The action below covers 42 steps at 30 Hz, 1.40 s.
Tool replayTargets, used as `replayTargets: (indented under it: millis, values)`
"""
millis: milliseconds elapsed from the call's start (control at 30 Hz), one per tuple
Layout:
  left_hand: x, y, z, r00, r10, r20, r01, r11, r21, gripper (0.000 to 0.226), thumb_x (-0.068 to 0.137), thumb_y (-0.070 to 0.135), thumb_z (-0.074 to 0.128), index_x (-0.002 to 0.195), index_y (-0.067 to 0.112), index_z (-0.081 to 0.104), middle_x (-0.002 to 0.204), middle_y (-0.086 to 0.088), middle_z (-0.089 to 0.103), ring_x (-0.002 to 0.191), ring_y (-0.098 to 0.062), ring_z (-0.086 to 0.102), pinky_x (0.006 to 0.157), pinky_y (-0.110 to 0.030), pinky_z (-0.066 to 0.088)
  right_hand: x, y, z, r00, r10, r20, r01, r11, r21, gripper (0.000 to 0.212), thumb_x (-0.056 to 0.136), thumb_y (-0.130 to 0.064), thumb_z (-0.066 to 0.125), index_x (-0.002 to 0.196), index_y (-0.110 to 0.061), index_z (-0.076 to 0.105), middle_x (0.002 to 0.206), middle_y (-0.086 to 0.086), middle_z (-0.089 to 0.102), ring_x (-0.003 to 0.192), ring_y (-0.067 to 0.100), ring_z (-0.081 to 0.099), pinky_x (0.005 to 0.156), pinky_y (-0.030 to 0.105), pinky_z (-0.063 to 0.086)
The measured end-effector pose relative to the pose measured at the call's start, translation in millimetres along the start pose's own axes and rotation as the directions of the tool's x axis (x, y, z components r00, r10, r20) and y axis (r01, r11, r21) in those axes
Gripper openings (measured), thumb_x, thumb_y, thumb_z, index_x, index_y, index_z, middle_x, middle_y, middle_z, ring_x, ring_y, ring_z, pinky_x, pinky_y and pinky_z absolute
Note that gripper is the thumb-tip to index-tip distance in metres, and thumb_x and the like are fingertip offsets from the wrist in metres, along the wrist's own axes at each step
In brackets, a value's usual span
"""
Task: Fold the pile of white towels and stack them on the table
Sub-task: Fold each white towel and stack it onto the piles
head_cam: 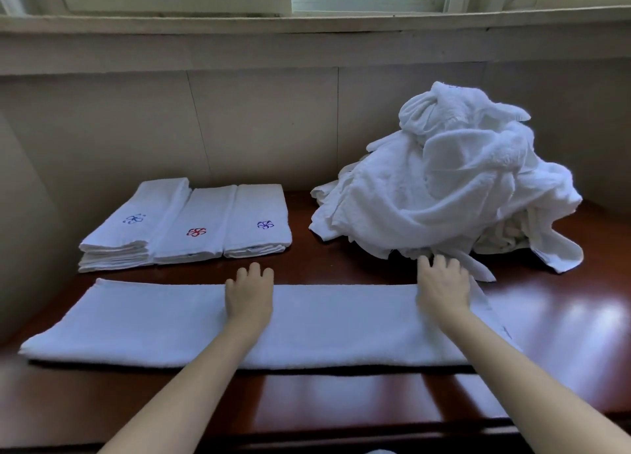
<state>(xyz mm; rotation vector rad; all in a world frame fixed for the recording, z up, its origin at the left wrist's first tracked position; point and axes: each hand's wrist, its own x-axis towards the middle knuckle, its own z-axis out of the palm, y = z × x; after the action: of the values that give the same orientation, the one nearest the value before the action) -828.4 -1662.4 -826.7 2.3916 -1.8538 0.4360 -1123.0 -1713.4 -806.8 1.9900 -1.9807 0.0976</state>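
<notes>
A white towel (143, 320), folded into a long strip, lies flat across the dark red table (560, 320) in front of me. My left hand (249, 295) rests palm down near the strip's middle, fingers straight over its far edge. My right hand (444, 284) presses flat on the strip's right part, fingertips reaching the foot of the pile. A heap of unfolded white towels (450, 187) stands at the back right. Three stacks of folded towels (191, 221) with small embroidered flowers sit side by side at the back left.
A pale wall and a window sill (307, 23) run just behind the table. The table's front edge (375, 433) is close to my body. Bare polished wood shows at the right of the strip and in front of it.
</notes>
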Motion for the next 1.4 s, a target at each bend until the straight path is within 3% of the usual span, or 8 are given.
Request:
replayTargets:
  millis: [167,367,633,833,900,1000,1200,1400]
  values:
    - [-6,20,7,0.982,0.161,0.096,-0.123,0.940,-0.320,0.026,0.101,0.032,0.036,0.123,0.025,0.048,0.121,0.000,0.047,0.112,-0.023,0.045,0.088,-0.037,0.038,-19,-97,-13,0.875,-0.483,-0.012,0.470,0.846,0.250,0.027,0.093,-0.012,0.044,0.118,-0.017,0.053,0.110,0.002,0.053,0.106,0.027,0.048,0.077,0.033,0.034]
    - [19,4,-2,0.939,0.163,0.304,-0.025,0.912,-0.409,0.023,0.098,0.030,0.045,0.118,0.021,0.051,0.123,-0.005,0.047,0.119,-0.026,0.038,0.095,-0.036,0.037,-5,-107,-10,0.903,-0.415,0.114,0.339,0.849,0.406,0.021,0.096,-0.014,0.044,0.115,-0.014,0.053,0.113,0.004,0.051,0.107,0.027,0.046,0.079,0.032,0.035]
    - [54,-3,-33,0.766,0.323,0.555,-0.097,0.913,-0.397,0.011,0.095,0.029,0.049,0.089,0.022,0.045,0.100,0.001,0.050,0.089,-0.017,0.045,0.074,-0.028,0.036,43,-100,-42,0.656,-0.498,0.567,0.256,0.854,0.453,0.028,0.090,-0.026,0.059,0.068,-0.015,0.046,0.071,-0.001,0.044,0.063,0.016,0.041,0.054,0.025,0.031]
    - [50,-3,-19,0.829,0.265,0.493,-0.006,0.885,-0.466,0.013,0.095,0.033,0.052,0.098,0.022,0.046,0.104,0.002,0.050,0.093,-0.020,0.046,0.078,-0.031,0.037,33,-112,-36,0.781,-0.418,0.463,0.262,0.894,0.364,0.035,0.095,-0.023,0.052,0.122,-0.005,0.038,0.114,0.012,0.052,0.106,0.030,0.053,0.080,0.034,0.040]
    - [39,3,-17,0.914,0.206,0.348,-0.063,0.923,-0.379,0.028,0.093,0.034,0.057,0.112,0.018,0.046,0.112,0.000,0.050,0.105,-0.022,0.047,0.085,-0.033,0.039,17,-118,-34,0.916,-0.362,0.175,0.322,0.921,0.220,0.031,0.091,-0.017,0.055,0.118,-0.010,0.040,0.115,0.009,0.051,0.108,0.030,0.050,0.082,0.035,0.038]
    - [15,10,-10,0.995,0.102,0.018,-0.095,0.967,-0.237,0.027,0.094,0.030,0.056,0.114,0.015,0.047,0.114,-0.001,0.050,0.107,-0.023,0.049,0.077,-0.036,0.045,-10,-131,-24,0.871,-0.480,-0.103,0.488,0.828,0.277,0.014,0.092,-0.015,0.050,0.105,-0.012,0.048,0.110,0.008,0.053,0.101,0.028,0.049,0.076,0.034,0.034]
    - [-24,-25,15,0.951,0.203,0.233,-0.099,0.914,-0.394,0.049,0.101,0.044,0.029,0.148,0.030,0.031,0.158,0.003,0.022,0.144,-0.014,0.021,0.115,-0.035,0.018,-38,-131,8,0.818,-0.548,0.174,0.405,0.765,0.500,0.076,0.092,-0.064,0.025,0.151,-0.016,0.019,0.158,0.005,0.013,0.146,0.018,0.008,0.118,0.039,0.004]
    - [-7,-127,14,0.906,-0.030,0.422,0.119,0.975,-0.187,0.057,0.100,0.053,0.016,0.152,0.035,0.002,0.161,0.001,-0.005,0.148,-0.017,-0.002,0.118,-0.045,0.004,-37,-131,1,0.763,-0.598,0.247,0.443,0.761,0.474,0.065,0.091,-0.068,0.018,0.149,-0.044,0.001,0.160,0.008,-0.008,0.147,0.022,-0.010,0.117,0.047,-0.008]
